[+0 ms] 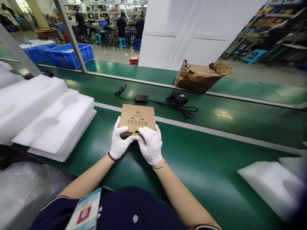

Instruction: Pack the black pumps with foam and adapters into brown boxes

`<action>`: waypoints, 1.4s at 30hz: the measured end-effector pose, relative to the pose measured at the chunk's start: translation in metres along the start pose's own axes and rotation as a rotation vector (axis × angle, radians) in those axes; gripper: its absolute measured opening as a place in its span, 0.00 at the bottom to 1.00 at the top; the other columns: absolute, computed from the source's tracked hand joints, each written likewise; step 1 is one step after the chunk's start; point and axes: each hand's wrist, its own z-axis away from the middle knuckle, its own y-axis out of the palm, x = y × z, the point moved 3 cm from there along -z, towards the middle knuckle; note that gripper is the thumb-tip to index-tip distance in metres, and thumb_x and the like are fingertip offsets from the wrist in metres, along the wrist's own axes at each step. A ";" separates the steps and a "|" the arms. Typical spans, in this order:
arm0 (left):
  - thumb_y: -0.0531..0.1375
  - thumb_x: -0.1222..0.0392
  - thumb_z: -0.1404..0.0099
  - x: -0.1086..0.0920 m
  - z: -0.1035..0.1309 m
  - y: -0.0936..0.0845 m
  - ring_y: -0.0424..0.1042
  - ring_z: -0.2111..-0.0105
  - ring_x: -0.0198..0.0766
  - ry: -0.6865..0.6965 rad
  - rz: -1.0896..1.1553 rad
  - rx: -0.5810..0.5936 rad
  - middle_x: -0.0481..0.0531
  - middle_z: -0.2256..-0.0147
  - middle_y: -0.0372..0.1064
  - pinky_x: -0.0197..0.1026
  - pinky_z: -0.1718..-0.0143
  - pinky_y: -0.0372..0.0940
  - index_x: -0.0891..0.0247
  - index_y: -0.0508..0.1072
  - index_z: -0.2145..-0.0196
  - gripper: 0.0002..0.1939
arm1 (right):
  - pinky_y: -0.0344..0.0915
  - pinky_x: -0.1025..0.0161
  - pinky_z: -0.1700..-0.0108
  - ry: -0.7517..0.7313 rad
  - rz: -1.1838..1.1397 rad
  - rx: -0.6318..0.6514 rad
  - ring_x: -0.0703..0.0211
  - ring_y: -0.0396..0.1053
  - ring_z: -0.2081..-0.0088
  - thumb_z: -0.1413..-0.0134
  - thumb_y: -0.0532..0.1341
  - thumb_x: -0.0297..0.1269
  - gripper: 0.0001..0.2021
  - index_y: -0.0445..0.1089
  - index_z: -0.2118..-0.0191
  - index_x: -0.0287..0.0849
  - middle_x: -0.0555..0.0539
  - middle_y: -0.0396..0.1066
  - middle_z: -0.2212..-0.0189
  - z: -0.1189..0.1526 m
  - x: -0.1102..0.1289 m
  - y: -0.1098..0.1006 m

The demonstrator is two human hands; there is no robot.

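A brown cardboard box (137, 115) printed "ZKSJ Brushless DC pump" is between my two white-gloved hands, near the front edge of the green bench. My left hand (119, 140) grips its near left corner, thumb along the front. My right hand (151, 143) holds the near right side, its fingers bent over the front edge of the lid. At the front, a narrow dark gap shows under the lid; the contents are hidden. Beyond the box lie a black pump (177, 98) with a coiled cable and a black power adapter (141, 98) joined by a cord.
White foam blocks (55, 121) are stacked at the left, and more foam (271, 182) lies at the right. A crumpled brown paper bag (199, 76) stands at the back. Blue crates (69, 55) sit behind a metal post (72, 36). Several people work in the background.
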 end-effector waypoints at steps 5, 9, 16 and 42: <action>0.68 0.52 0.40 -0.002 -0.001 0.005 0.59 0.35 0.52 -0.007 0.009 0.028 0.69 0.32 0.43 0.55 0.41 0.66 0.61 0.64 0.54 0.22 | 0.48 0.48 0.34 -0.003 0.022 0.075 0.57 0.73 0.54 0.34 0.58 0.38 0.07 0.73 0.56 0.49 0.50 0.78 0.59 -0.001 0.000 -0.004; 0.67 0.51 0.38 -0.003 0.000 0.007 0.58 0.35 0.51 -0.005 -0.042 0.013 0.69 0.32 0.44 0.55 0.40 0.65 0.61 0.64 0.54 0.21 | 0.49 0.47 0.34 0.061 0.028 0.055 0.56 0.73 0.54 0.35 0.59 0.39 0.07 0.74 0.58 0.49 0.50 0.78 0.59 0.000 -0.001 -0.003; 0.67 0.53 0.39 0.000 -0.006 0.018 0.59 0.35 0.50 -0.024 -0.106 -0.057 0.67 0.32 0.47 0.53 0.41 0.65 0.62 0.66 0.55 0.19 | 0.57 0.47 0.38 0.165 0.029 0.018 0.54 0.72 0.59 0.38 0.61 0.40 0.09 0.73 0.54 0.46 0.47 0.77 0.61 -0.015 -0.016 0.007; 0.51 0.47 0.29 -0.002 0.047 0.183 0.59 0.37 0.59 0.630 -0.541 1.151 0.63 0.38 0.61 0.64 0.38 0.54 0.61 0.69 0.40 0.26 | 0.62 0.52 0.41 0.997 0.463 0.157 0.47 0.63 0.41 0.45 0.64 0.40 0.32 0.58 0.38 0.29 0.31 0.62 0.40 -0.015 -0.273 -0.130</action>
